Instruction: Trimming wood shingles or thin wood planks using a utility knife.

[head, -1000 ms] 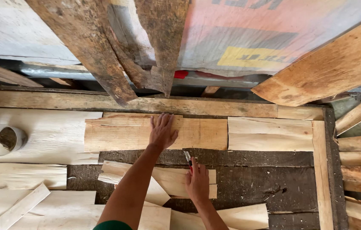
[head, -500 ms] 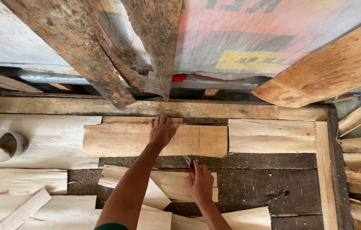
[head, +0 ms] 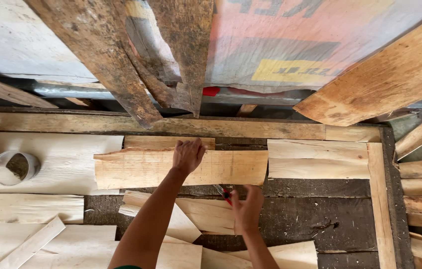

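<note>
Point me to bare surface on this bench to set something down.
Freest: the dark bench patch right of the right hand, below the short pale board, inside the right frame strip. Crowded: veneer sheets on the left, offcuts around the forearms, the board under the left hand.

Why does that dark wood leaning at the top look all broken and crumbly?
The dark planks leaning at the top are weathered, split and ragged at their lower ends. The pale wood sheet under the left hand has an uneven, chipped left edge. The right hand holds a small red-handled tool. Nothing looks spilled.
</note>
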